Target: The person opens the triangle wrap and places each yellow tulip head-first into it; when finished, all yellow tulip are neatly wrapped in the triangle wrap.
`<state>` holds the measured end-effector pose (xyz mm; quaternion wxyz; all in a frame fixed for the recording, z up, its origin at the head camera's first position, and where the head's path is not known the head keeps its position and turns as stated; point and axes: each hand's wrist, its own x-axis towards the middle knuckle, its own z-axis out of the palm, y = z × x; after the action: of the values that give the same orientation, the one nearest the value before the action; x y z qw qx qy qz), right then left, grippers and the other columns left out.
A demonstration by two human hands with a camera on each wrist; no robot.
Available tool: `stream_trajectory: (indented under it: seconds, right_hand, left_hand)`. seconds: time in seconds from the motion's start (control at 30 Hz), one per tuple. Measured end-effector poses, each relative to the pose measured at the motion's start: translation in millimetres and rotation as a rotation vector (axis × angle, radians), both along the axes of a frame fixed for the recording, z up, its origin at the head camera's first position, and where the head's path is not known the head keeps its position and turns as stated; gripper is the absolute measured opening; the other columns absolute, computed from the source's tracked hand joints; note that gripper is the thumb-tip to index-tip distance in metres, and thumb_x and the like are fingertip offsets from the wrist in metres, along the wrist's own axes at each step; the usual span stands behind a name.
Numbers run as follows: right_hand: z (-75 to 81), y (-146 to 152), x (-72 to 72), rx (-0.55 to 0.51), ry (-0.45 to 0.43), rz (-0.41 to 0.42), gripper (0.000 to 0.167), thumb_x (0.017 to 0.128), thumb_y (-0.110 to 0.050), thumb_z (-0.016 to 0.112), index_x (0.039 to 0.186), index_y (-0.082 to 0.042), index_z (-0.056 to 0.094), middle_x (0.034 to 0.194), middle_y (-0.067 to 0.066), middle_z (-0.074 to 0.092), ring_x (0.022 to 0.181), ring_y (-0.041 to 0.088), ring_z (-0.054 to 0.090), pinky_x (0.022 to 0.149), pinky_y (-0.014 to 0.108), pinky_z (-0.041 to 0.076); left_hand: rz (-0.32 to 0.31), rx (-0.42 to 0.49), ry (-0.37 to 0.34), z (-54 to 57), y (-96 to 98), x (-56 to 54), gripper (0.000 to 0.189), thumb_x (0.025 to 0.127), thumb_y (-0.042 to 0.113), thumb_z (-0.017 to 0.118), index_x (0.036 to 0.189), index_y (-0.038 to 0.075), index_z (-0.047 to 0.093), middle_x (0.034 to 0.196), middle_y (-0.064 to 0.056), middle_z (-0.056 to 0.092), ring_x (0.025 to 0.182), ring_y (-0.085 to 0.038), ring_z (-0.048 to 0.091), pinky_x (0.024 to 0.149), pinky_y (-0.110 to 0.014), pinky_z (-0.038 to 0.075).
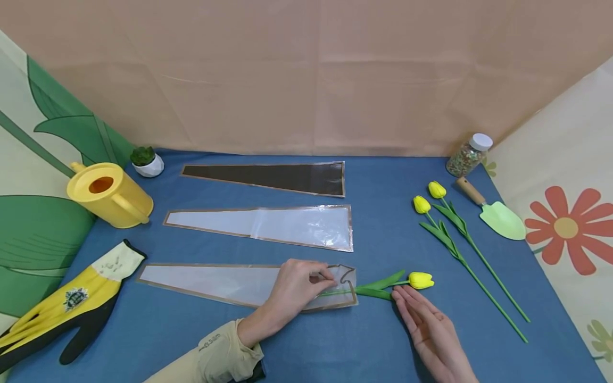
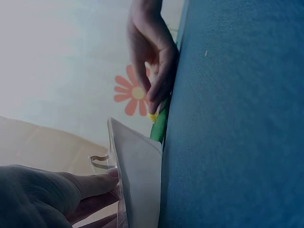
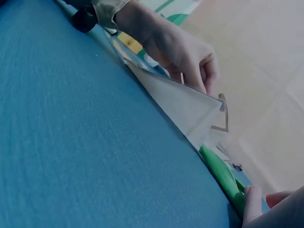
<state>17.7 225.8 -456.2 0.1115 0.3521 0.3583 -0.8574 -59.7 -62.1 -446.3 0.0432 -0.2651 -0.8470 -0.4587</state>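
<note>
Lower right of the head view, your right hand (image 1: 430, 330), fingers extended, touches a yellow tulip (image 1: 375, 292) low and right of centre. Lower centre, your left hand (image 1: 293, 291) pinches the nearest white sleeve (image 1: 215, 281), the tulip's stem (image 1: 335, 292) inside it. Beyond, mid-frame, lies a second white sleeve (image 1: 292, 225); above that, a black sleeve (image 1: 287, 177).

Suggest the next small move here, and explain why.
Probably, the right hand should ease the yellow tulip deeper into the flower sleeve: the left hand pinches the sleeve near its mouth, the stem is partly inside, and the bloom lies outside, beside the right fingertips.
</note>
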Motion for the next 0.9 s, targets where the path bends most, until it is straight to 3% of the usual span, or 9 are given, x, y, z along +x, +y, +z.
stream_trajectory:
  seconds: [0.13, 0.27, 0.33, 0.5, 0.73, 0.9]
  right_hand:
    - [0.6, -0.3, -1.8, -0.043, -0.015, -0.006, 0.033, 0.115, -0.007, 0.049, 0.108, -0.018, 0.080, 0.117, 0.003, 0.078, 0.118, 0.013, 0.072, 0.116, 0.027, 0.042]
    - [3.2, -0.4, -4.0, -0.063, -0.035, -0.005, 0.027, 0.113, -0.007, 0.054, 0.133, -0.018, 0.069, 0.117, 0.002, 0.078, 0.118, 0.013, 0.072, 0.115, 0.026, 0.043]
    - [5.1, -0.6, -5.0, -0.084, -0.056, -0.011, 0.027, 0.112, -0.008, 0.057, 0.135, -0.018, 0.070, 0.118, 0.002, 0.078, 0.120, 0.012, 0.071, 0.114, 0.026, 0.044]
    - [8.7, -2.0, -6.5, -0.132, -0.084, -0.024, 0.025, 0.112, -0.012, 0.059, 0.112, -0.018, 0.083, 0.121, 0.002, 0.078, 0.122, 0.011, 0.069, 0.113, 0.025, 0.045]
    - [4.7, -7.0, -9.7, -0.023, -0.018, 0.017, 0.018, 0.114, -0.012, 0.054, 0.128, -0.017, 0.063, 0.115, 0.000, 0.077, 0.115, 0.009, 0.072, 0.113, 0.024, 0.044]
    - [4.4, -12.2, -9.6, 0.019, -0.009, -0.004, 0.020, 0.114, -0.012, 0.054, 0.114, -0.020, 0.073, 0.112, -0.002, 0.077, 0.110, 0.008, 0.073, 0.109, 0.023, 0.047]
  left_hand:
    - [-0.018, 0.003, -0.019, -0.8, -0.5, 0.0, 0.009, 0.084, 0.009, 0.092, 0.087, 0.012, 0.085, 0.088, -0.001, 0.081, 0.071, -0.007, 0.073, 0.067, -0.022, 0.057]
    - [-0.021, 0.000, -0.024, -1.2, -0.9, 0.4, 0.009, 0.084, 0.009, 0.092, 0.087, 0.012, 0.085, 0.088, 0.000, 0.081, 0.072, -0.007, 0.073, 0.067, -0.022, 0.057]
    - [-0.022, 0.000, -0.020, -1.1, -1.1, 0.6, 0.009, 0.084, 0.008, 0.092, 0.087, 0.012, 0.085, 0.087, 0.000, 0.081, 0.071, -0.007, 0.073, 0.067, -0.023, 0.057]
    - [-0.023, -0.004, -0.006, -1.2, -0.9, 0.3, 0.010, 0.083, 0.008, 0.093, 0.087, 0.013, 0.085, 0.086, 0.000, 0.081, 0.071, -0.006, 0.073, 0.067, -0.023, 0.058]
    - [-0.016, -0.007, 0.003, -0.3, -1.1, 0.9, 0.010, 0.083, 0.008, 0.093, 0.087, 0.014, 0.085, 0.086, 0.000, 0.081, 0.070, -0.007, 0.072, 0.066, -0.025, 0.058]
    - [-0.013, -0.001, 0.000, 0.4, -0.5, 1.4, 0.010, 0.083, 0.009, 0.093, 0.087, 0.014, 0.085, 0.088, 0.000, 0.081, 0.070, -0.007, 0.072, 0.067, -0.024, 0.058]
